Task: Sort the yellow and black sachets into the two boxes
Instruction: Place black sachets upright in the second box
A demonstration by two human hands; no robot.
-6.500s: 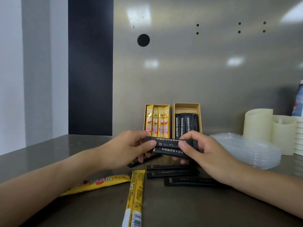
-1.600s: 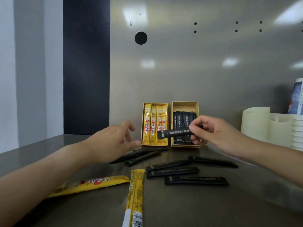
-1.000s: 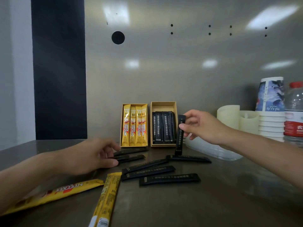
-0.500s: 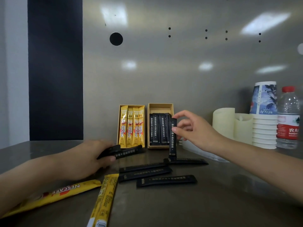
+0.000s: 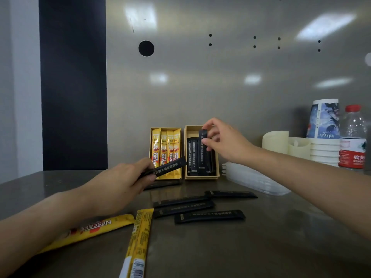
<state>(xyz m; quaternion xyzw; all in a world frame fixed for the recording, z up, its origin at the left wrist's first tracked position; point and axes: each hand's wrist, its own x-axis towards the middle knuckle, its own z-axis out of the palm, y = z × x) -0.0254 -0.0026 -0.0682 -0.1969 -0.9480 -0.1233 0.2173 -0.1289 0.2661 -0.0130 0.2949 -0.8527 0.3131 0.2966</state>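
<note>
Shiny metal table (image 5: 261, 247), yellow NESCAFE sachets (image 5: 90, 229) lying loose, right hand (image 5: 224, 143) pinching a black sachet (image 5: 202, 149) now standing inside the right box (image 5: 201, 176), left hand (image 5: 122, 183) now lifting another black sachet (image 5: 168, 168), fingers squeezed around it.

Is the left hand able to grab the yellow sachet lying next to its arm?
Probably not right away: the left hand already holds a black sachet. The yellow sachet lies uncovered beside the forearm, so nothing else blocks it.
</note>
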